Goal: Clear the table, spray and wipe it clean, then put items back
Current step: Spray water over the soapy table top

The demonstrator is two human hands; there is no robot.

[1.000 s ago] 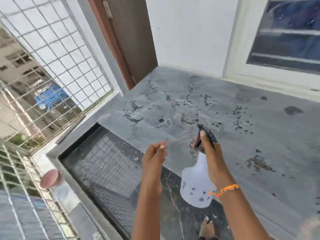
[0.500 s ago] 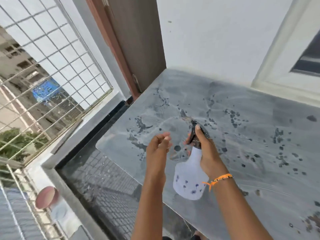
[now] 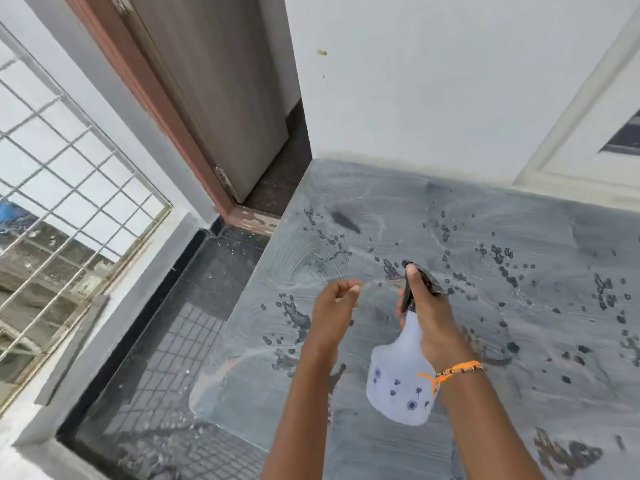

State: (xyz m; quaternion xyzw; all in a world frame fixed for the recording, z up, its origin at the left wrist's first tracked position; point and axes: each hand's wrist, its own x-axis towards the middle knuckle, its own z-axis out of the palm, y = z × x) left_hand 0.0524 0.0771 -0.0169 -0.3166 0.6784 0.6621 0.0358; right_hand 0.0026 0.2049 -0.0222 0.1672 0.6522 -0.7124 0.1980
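At left, a grille and door border the slab. Your left hand hovers over the table with fingers curled, thumb against fingertips, holding nothing visible. Your right hand wraps the neck of the bottle, index finger laid along the black spray head. The table is cleared and spotted with droplets; wiping and returning items appear to remain. The bottle's fill level cannot be told.
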